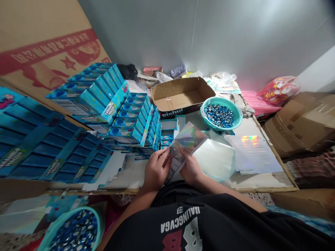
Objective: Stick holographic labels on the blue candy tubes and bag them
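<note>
Down at the near edge of the counter (261, 178), both hands are on one holographic sheet (188, 139); the left hand (156, 170) is pinched shut on its near left corner, and the right hand (191, 169) is closed on the near right edge with its fingers partly hidden beneath; the sheet tilts up and away from the body, clear of the counter.

Risks, as I judge them: the sheet looks thin and glossy, so a tight pinch could crease it or leave smears; its far corner hangs just beside the teal basket (237, 120) of small blue and silver pieces, and a careless swing could catch the rim and scatter them; the stacked blue boxes (123, 115) lean close on the left, so an elbow could topple them onto the flat cartons (52, 153); the loose sheets (251, 151) on the right lie overlapped and could slide off the edge.

Writing: the blue boxes and flat cartons read "CARAMELO MACIZO"; the open cardboard tray (180, 97) behind shows "eishui" on its front wall, possibly the end of a longer word; the black shirt (209, 226) carries "BALINGCVGA" above large letters that are cut off; the big carton (49, 48) at upper left bears red print too skewed to read; a second basin (56, 226) of the same pieces sits low on the left.
</note>
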Demonstrator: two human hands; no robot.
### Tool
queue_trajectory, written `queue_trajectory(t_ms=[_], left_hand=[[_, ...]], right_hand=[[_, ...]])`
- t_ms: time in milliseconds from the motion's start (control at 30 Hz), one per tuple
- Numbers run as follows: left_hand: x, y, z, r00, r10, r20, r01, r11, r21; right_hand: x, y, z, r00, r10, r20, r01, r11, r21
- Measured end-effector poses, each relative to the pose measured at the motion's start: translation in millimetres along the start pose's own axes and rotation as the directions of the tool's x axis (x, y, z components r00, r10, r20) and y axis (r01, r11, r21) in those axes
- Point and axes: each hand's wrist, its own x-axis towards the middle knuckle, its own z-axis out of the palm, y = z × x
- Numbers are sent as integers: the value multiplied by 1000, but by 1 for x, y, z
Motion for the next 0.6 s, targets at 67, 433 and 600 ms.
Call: queue_trajectory(t_ms=[67, 433, 600], left_hand=[[-2, 1, 0, 1000, 0, 5, 0, 1000, -6], [-2, 3, 0, 999, 35, 35, -35, 999, 13], [0, 3, -1, 995, 81, 52, -82, 996, 23]], right_hand=[[-1, 0, -1, 1000, -11, 7, 11, 1000, 0], [-8, -2, -4, 999, -28, 21, 28, 1000, 14], [-4, 0, -10, 999, -2, 44, 1, 1000, 11]])
